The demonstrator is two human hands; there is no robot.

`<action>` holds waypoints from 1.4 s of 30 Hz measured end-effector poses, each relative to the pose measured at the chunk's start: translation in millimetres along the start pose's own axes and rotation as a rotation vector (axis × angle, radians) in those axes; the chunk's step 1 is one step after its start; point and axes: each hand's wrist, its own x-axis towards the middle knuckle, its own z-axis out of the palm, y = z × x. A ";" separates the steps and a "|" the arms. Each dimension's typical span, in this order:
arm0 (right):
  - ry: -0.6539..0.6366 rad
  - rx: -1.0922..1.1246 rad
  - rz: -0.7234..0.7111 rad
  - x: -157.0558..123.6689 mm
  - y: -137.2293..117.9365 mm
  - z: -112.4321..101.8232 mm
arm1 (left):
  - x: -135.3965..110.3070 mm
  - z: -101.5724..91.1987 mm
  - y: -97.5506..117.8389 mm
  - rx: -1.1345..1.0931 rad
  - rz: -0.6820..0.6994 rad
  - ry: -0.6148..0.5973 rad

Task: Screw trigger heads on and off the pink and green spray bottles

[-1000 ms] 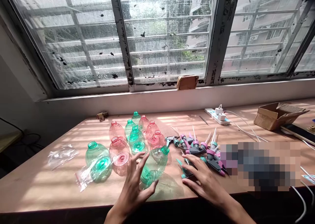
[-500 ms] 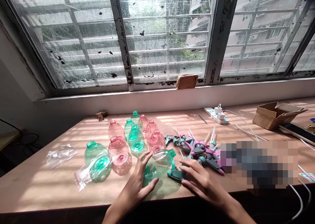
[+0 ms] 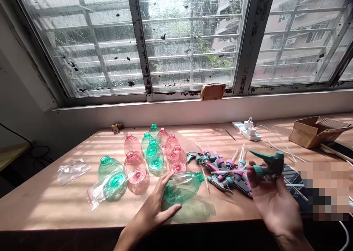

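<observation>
My left hand (image 3: 157,203) grips a clear green bottle (image 3: 183,188) round its base, the bottle tilted with its open neck pointing right. On the right, my right hand (image 3: 275,203) is raised and closed on a green and dark grey spray trigger head (image 3: 271,164). Its thin white tube points left, towards the bottle's neck but apart from it. Between the hands lies a pile of spray trigger heads (image 3: 223,166) in pink, green and grey with white tubes. Behind my left hand stand several open green bottles (image 3: 154,157) and pink bottles (image 3: 135,174).
Clear plastic bags (image 3: 73,170) lie on the wooden table (image 3: 41,203) at left. A power strip (image 3: 245,130) with plugs and cables sits at the back right, near an open cardboard box (image 3: 309,133). A dark flat object (image 3: 293,179) lies behind my right hand, partly blurred.
My right hand has picked a green and grey spray trigger head off the pile and moved up and right with it. My left hand still holds the green bottle.
</observation>
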 end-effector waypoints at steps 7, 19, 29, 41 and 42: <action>-0.003 0.041 0.106 -1.7 -11.1 -1.9 | 1.3 0.2 -0.4 -0.028 0.006 0.008; -0.363 -0.329 0.074 -20.8 41.4 11.0 | 1.1 -1.6 3.8 -0.026 0.019 -0.011; -0.626 -0.636 0.132 -17.1 47.5 -2.9 | -3.2 1.2 -0.1 -0.079 0.001 0.002; -0.603 -0.690 0.134 -23.7 43.2 -1.2 | -5.5 4.0 -14.3 -0.135 -0.034 -0.020; -0.609 -0.693 0.131 -23.7 42.8 -0.7 | -5.4 4.7 -16.3 -0.143 -0.038 -0.023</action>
